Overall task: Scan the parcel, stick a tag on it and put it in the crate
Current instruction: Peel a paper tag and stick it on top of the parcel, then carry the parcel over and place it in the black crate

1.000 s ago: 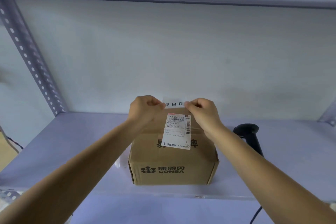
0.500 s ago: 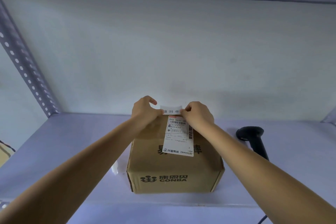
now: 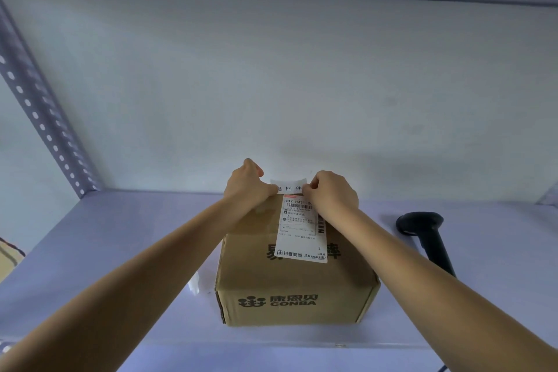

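While the cardboard box (image 3: 297,275) sits on the pale shelf (image 3: 120,251) with a printed shipping label (image 3: 302,232) on its top, both hands meet at the box's far top edge. The left hand (image 3: 246,187) and right hand (image 3: 332,193) each pinch one end of a small white tag (image 3: 289,186), fingers closed on it. A black scanner (image 3: 425,235) lies right of the box, well apart.

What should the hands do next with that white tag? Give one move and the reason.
Probably lower the white tag and press it flat onto the cardboard box. The left hand and right hand pinch its ends at the box's far top edge, just beyond the shipping label.
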{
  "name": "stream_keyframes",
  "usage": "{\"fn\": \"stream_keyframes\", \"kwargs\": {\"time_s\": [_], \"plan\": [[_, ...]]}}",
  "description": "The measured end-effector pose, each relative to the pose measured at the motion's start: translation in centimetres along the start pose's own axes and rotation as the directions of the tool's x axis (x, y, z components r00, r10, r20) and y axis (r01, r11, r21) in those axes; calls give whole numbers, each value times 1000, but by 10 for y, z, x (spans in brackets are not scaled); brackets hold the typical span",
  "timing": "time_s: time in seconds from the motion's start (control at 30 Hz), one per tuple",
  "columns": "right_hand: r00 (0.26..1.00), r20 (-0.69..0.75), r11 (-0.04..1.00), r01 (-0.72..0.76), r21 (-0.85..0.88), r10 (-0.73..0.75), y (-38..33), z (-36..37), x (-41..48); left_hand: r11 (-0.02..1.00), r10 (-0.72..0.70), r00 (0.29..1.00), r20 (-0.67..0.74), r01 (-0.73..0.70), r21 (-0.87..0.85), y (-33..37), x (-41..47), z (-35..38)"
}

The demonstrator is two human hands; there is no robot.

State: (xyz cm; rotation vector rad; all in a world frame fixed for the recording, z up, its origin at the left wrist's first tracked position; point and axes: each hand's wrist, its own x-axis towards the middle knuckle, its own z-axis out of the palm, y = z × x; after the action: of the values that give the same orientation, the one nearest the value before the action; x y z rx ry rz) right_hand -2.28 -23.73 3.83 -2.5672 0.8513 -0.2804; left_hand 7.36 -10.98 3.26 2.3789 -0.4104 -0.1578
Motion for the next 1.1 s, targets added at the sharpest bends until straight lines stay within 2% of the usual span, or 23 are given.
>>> {"fn": "stream_keyframes", "kwargs": {"time_s": [0.27, 0.4, 0.5, 0.6, 0.67, 0.73, 0.9, 1.03, 1.1], "plan": [[1000, -11, 998, 14, -64, -14, 0, 3, 0, 997, 68, 998, -15, -67, 36, 0, -6, 0], [995, -73, 996, 68, 56, -64, 12, -2, -4, 983, 159, 985, -71, -165, -86, -12, -22, -5], [986, -135, 981, 122, 150, -102, 33, -7, -16, 964, 235, 963, -134, -249, -98, -32, -38, -10], [980, -117, 980, 173, 94, -162, 57, -3, -39, 962, 242, 968, -73, -249, -112, -59, -57, -12], [980, -84, 979, 189, 72, -183, 63, 2, -51, 958, 233, 972, 38, -222, -182, -70, -66, -14], [988, -17, 979, 156, 135, -155, 64, 3, -59, 942, 230, 963, 139, -184, -282, -73, -74, -15], [979, 165, 967, 80, 243, -122, 73, -7, -81, 927, 257, 939, 229, -174, -331, -83, -99, -18], [906, 399, 945, 6, 327, -144, 93, -17, -112, 875, 297, 913, 279, -144, -463, -87, -125, -25], [872, 454, 926, 0, 378, -185, 95, -20, -122, 863, 297, 907, 297, -122, -490, -88, -131, -24]]}}
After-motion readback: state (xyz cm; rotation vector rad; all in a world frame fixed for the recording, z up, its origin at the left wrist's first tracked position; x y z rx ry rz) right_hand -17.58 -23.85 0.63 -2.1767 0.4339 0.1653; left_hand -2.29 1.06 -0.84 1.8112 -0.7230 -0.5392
